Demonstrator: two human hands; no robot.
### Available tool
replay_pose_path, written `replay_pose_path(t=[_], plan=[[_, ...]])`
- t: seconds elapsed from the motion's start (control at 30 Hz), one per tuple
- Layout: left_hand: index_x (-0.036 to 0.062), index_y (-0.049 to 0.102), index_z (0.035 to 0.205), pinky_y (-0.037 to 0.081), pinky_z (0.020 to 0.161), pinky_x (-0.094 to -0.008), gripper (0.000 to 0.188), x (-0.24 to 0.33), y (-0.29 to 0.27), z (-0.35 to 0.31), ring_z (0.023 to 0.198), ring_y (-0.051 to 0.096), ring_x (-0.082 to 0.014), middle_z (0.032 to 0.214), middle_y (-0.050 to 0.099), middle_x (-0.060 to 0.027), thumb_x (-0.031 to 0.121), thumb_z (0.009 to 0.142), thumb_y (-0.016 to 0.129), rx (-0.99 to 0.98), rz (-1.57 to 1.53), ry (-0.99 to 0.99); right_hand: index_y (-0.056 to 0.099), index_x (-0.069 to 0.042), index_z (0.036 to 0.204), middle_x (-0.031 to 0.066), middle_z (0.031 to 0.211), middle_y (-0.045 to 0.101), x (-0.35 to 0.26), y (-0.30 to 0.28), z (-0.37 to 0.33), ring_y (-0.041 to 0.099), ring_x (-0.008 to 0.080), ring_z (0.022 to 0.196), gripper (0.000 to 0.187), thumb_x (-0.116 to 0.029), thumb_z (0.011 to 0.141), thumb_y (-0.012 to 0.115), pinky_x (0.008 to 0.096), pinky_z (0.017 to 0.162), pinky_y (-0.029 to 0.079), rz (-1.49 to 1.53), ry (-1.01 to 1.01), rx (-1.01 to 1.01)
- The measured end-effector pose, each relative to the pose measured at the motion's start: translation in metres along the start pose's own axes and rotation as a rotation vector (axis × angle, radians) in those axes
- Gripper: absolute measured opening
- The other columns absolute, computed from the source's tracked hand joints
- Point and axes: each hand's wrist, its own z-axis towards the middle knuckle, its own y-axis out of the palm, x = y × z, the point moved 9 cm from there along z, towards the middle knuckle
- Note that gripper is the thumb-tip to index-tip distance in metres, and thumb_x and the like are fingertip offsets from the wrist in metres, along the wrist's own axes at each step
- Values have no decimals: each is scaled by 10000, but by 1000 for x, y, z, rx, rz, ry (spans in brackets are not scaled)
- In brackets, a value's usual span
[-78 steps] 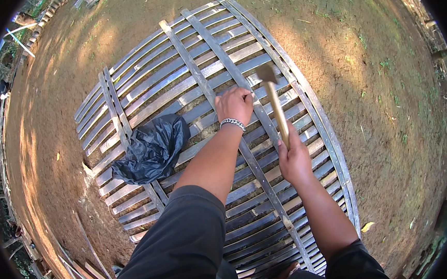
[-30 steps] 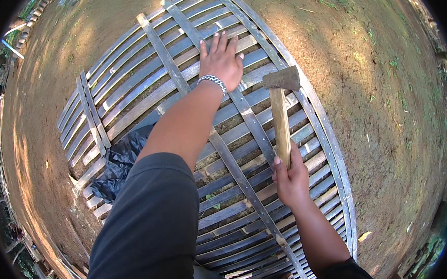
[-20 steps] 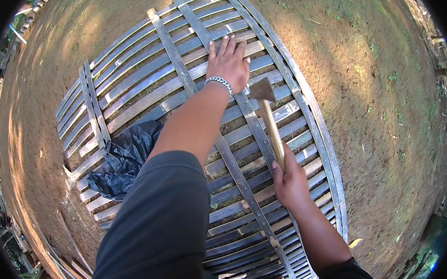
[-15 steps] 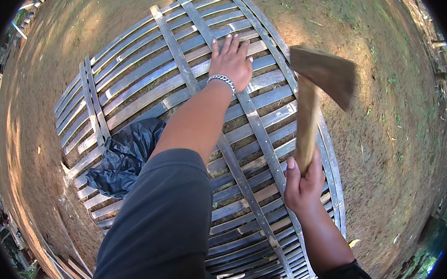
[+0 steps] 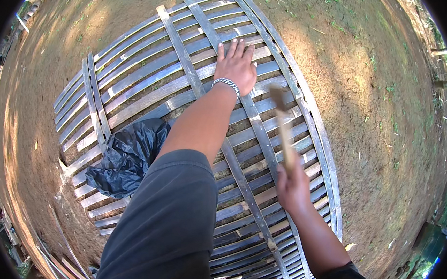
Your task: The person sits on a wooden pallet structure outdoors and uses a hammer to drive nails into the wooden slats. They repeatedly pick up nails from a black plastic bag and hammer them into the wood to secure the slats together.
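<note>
A large panel of grey slats (image 5: 133,112) nailed to crosswise strips lies on the ground before me. My left hand (image 5: 236,68) rests on it, fingers stretched out, over one of the crosswise strips. Closed round the wooden handle of a hatchet (image 5: 285,135), my right hand (image 5: 293,186) is nearer to me and to the right. The hatchet's head is blurred by motion and shows narrow, over the slats near the panel's right edge. Whether it touches them I cannot tell.
A crumpled black plastic bag (image 5: 131,156) lies on the panel's left part, beside my left forearm. Brown earth (image 5: 374,144) with sparse grass surrounds the panel. Loose thin strips (image 5: 74,271) lie at the lower left.
The hatchet has swung down and left, its head turning from broad side to narrow edge. My right hand moved slightly left and nearer. My left hand stays on the same part of the panel.
</note>
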Motion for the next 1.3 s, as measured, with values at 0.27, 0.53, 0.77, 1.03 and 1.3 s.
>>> replay_pose_path(t=[0.27,0.53,0.77,1.03,1.3], plan=[[104,392,1594,73,1312,-541,579,1,-2,2,1597,214,-297,1693,316,-152,315,1056,405,6,-34,-9,456,53,1467,268,1025,707,-1,-17,-7,741,342,866,515,-42,990,624,424,771,582,266,-65,150],[96,384,1596,90,1311,-539,580,-1,-2,-2,1592,231,-299,1688,325,-154,305,1056,400,0,-13,-6,443,39,1479,263,1000,704,-2,-11,0,739,358,853,515,-36,997,610,430,759,583,100,14,99],[90,371,1601,91,1312,-529,584,-2,-4,0,1591,234,-299,1686,326,-159,300,1057,395,13,4,-8,443,47,1456,147,858,631,29,23,8,643,206,701,476,-12,1002,572,340,637,530,-136,175,-180],[97,366,1604,89,1314,-524,582,2,-2,2,1594,227,-298,1693,310,-159,299,1059,402,-5,-18,-9,417,47,1474,231,980,685,-2,-13,-3,723,392,817,505,-51,1005,579,442,755,576,-12,-171,155],[97,366,1606,94,1312,-529,588,-3,-3,3,1592,230,-298,1686,326,-153,296,1055,410,14,-14,-5,430,35,1469,276,1039,702,17,-17,-3,745,388,882,503,-65,1006,600,465,778,579,239,85,105]])
